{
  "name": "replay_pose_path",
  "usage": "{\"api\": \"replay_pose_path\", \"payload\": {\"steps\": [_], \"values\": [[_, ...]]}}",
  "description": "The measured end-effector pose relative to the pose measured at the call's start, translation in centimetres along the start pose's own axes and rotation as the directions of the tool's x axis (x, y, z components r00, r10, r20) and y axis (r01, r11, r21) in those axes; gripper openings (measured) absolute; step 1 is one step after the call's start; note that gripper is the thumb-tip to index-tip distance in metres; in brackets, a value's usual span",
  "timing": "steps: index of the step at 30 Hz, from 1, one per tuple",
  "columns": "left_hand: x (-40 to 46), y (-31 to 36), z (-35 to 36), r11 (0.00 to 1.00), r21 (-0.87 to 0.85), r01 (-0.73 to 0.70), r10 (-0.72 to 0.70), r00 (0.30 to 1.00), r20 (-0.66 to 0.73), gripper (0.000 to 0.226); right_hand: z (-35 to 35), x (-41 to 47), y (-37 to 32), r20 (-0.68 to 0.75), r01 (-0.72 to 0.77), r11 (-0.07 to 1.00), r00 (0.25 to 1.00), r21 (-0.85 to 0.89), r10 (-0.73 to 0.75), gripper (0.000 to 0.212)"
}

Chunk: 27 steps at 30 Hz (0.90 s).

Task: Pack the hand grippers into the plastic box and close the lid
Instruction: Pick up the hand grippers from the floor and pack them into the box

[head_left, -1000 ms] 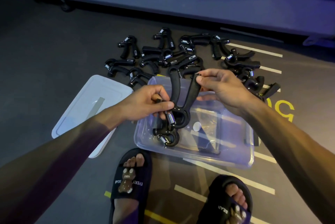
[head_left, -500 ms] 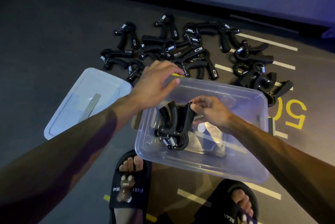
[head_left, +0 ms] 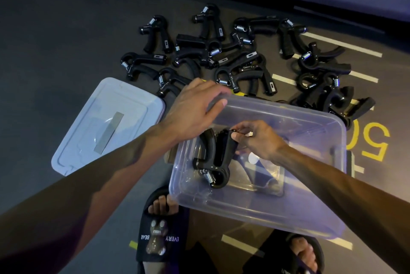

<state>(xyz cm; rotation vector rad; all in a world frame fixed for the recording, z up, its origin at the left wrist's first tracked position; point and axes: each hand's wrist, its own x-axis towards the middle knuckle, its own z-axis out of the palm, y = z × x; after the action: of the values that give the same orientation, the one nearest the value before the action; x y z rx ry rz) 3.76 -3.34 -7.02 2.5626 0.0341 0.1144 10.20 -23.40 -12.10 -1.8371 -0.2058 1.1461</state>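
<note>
Broadly, the floor (head_left: 55,40) carried everything, and the largest thing on it was the clear plastic box (head_left: 255,213), standing open just ahead of the person's sandalled feet. Its lid (head_left: 88,131) lay flat on the floor to the left, just beside the box and top side up, not yet needed.

Beyond the far rim of the box spread the pile of loose grippers (head_left: 239,56), black, with bare springs, lying at every angle from the far left round to the far right corner. Most of the packing therefore seemed still to be done.

The left hand (head_left: 190,109) reached across the box's far left corner with its fingers stretched out and relaxed, holding nothing, its fingertips over the rim. It lay nearer to the pile than the other hand did, so the next pickup would probably fall to it, the closest grippers lying just past its fingertips.

Inside the box, near the left wall, stood the packed grippers (head_left: 214,158), two as far as could be judged, nested together. Their long handles ran away from the person and their springs pointed back towards the feet. The right hand (head_left: 255,138) pinched the top of the handle of the right-hand one, apparently settling it against its neighbour.
</note>
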Motion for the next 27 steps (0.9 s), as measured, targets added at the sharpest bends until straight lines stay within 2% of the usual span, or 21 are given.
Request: {"api": "replay_pose_path", "payload": {"steps": [3, 6, 9, 16, 27], "values": [[-0.1, 0.0, 0.0, 1.0, -0.005, 0.009, -0.009, 1.0, 0.01, 0.029, -0.2, 0.0, -0.5, 0.005, 0.03, 0.991, 1.0, -0.13, -0.03, 0.009], [-0.1, 0.0, 0.0, 1.0, 0.0, 0.011, -0.011, 1.0, 0.01, 0.03, 0.5, 0.0, -0.5, 0.002, 0.053, 0.975, 0.999, -0.216, -0.054, 0.018], [-0.1, 0.0, 0.0, 1.0, -0.012, 0.011, -0.011, 1.0, 0.003, 0.03, 0.9, 0.0, -0.7, 0.005, 0.082, 0.956, 0.997, -0.282, -0.083, 0.017], [-0.2, 0.2, -0.2, 1.0, -0.012, 0.01, -0.01, 1.0, 0.0, 0.03, 1.0, -0.2, -0.7, 0.04, 0.047, 0.95, 0.999, -0.309, -0.036, 0.03], [-0.2, 0.2, 0.0, 1.0, -0.002, 0.01, -0.01, 1.0, -0.011, 0.027, 1.8, -0.1, -0.4, -0.033, -0.02, 0.968, 0.999, -0.249, 0.012, 0.043]]}}
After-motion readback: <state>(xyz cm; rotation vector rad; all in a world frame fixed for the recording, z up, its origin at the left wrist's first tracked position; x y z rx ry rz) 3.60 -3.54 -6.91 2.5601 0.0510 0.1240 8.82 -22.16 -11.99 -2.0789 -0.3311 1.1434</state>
